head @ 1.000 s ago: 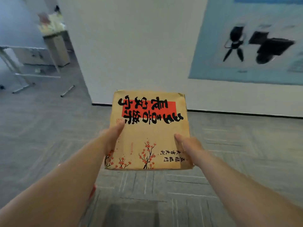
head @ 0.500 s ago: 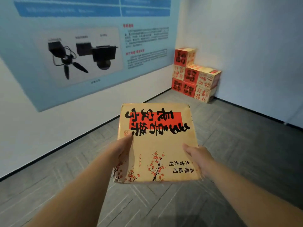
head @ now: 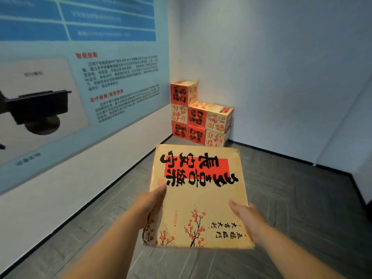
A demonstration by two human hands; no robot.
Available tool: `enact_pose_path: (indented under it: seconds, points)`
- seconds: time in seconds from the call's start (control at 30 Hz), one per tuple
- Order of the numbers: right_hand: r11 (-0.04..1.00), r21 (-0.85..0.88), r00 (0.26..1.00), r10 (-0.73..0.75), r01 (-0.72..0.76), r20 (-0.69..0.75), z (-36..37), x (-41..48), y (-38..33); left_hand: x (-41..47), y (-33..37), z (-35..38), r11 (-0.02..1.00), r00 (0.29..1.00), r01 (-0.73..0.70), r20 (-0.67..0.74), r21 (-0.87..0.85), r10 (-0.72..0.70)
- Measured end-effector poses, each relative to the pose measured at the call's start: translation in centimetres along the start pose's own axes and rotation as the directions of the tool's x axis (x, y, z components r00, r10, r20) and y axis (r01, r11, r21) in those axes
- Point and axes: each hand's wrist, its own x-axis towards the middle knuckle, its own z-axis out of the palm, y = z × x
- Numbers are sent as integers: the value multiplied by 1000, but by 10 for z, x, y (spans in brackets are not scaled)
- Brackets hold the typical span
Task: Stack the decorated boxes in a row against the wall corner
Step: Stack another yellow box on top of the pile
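In the near centre, a decorated box [head: 199,198] is held above the grey floor [head: 302,198], the left hand [head: 150,201] grasping its left edge and the right hand [head: 248,220] its right edge; stacked boxes [head: 198,115] stand in the far corner.

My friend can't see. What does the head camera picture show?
The left hand and right hand hold a tan box with black writing and red blossoms. Ahead, a pile of red and tan boxes stands stepped in the wall corner, beside a blue poster.
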Motion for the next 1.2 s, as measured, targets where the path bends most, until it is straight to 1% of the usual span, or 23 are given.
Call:
enact_pose_path:
  seconds: [0.17,0.3,0.43,0.5,0.63,0.73,0.8,0.87,1.03,1.13,1.2]
  points:
    - [997,75,995,13,-6,-95,21,115,-67,136,87,5,997,998,-68,-11,33,68]
    - [991,137,993,3,13,-114,33,226,-123,243,152,27,994,994,-106,3,10,106]
    - [985,169,998,-1,13,-69,46,364,-179,371,223,31,996,997,-83,-13,-26,82]
    - [984,175,999,32,-24,-39,56,428,-209,428,262,27,996,996,-79,-31,-30,78]
    - [980,183,997,80,-78,0,82,537,-280,522,342,16,996,997,-81,-15,-30,80]
    - [985,168,1000,28,-29,12,107,612,-336,593,389,0,995,997,-72,-15,-70,71]
    - [985,170,1000,-10,7,13,125,664,-369,650,418,-7,995,998,-64,14,-83,65]
    - [988,154,1000,-17,14,20,144,723,-396,713,447,-10,995,996,-72,41,-76,75]
    - [972,219,992,102,-83,-74,175,865,-453,881,531,-1,995,991,-91,91,-44,95]
    - [965,245,983,131,-96,-131,177,939,-490,968,580,8,1000,986,-21,168,2,20]
    - [964,251,976,131,-84,-176,175,983,-516,1020,613,18,998,982,0,187,64,-12]
